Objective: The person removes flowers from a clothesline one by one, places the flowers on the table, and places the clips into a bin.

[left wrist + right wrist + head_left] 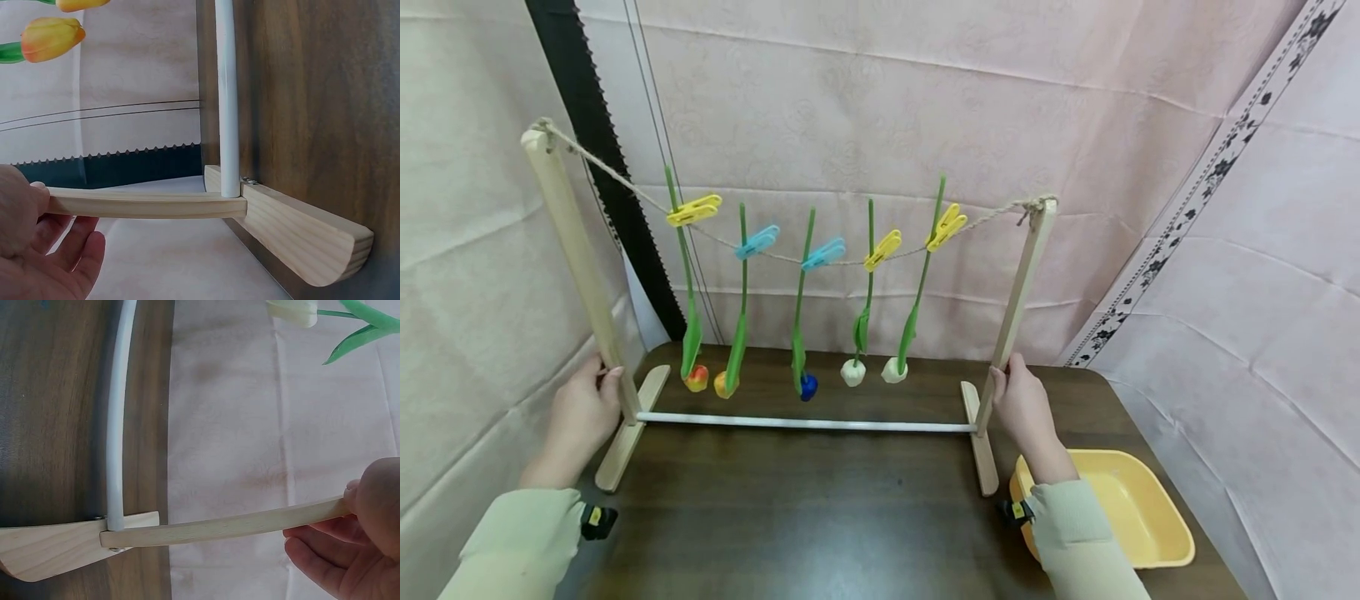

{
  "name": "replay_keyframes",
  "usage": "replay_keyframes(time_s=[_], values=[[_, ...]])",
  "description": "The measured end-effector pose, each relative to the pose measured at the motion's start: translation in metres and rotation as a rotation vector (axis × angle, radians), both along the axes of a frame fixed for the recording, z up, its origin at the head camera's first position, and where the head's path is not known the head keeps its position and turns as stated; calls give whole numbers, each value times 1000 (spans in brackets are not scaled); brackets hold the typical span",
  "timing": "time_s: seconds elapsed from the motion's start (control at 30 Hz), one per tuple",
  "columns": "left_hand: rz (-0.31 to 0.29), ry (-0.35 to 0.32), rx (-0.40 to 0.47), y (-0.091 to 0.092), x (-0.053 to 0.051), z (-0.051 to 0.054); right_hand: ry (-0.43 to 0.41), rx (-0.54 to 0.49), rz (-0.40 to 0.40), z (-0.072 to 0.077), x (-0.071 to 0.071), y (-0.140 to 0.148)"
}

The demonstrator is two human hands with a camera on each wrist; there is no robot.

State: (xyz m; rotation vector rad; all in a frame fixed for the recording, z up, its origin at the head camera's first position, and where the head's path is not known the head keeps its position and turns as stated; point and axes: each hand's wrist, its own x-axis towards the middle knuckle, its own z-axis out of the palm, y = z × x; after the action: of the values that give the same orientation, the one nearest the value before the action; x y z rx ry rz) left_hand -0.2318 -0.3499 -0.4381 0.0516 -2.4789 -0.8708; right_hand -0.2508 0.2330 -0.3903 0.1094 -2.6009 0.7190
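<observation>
A wooden rack stands on the table, with a left post (576, 242), a right post (1019, 292) and a white crossbar (805, 423) low between them. My left hand (583, 404) grips the left post above its foot (306, 234), thumb on one side and fingers on the other. On the other side, my right hand (1022, 404) pinches the right post in the same way. A rope (613, 173) sags between the post tops. Artificial tulips hang head down from it: a red-orange tulip (697, 379), a yellow-orange tulip (726, 384), a blue tulip (808, 387) and two white tulips (853, 372).
Yellow clothespins (695, 210) and blue clothespins (757, 241) clip the stems to the rope. Beside my right forearm sits a yellow plastic basin (1138, 508) on the dark wooden table (790, 517). Pale cloth (880, 108) hangs behind and at both sides.
</observation>
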Motion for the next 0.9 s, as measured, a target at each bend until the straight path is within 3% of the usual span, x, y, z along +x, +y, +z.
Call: replay_keyframes(time_s=[0.13, 0.27, 0.6, 0.9], values=[[9, -32, -1, 0, 5, 1, 9, 4, 3, 0, 5, 0], [17, -23, -9, 1, 10, 1, 8, 4, -1, 1, 10, -1], [-41, -49, -54, -6, 24, 6, -8, -10, -1, 0, 23, 2], [-29, -38, -14, -5, 35, 6, -19, -9, -9, -2, 31, 2]])
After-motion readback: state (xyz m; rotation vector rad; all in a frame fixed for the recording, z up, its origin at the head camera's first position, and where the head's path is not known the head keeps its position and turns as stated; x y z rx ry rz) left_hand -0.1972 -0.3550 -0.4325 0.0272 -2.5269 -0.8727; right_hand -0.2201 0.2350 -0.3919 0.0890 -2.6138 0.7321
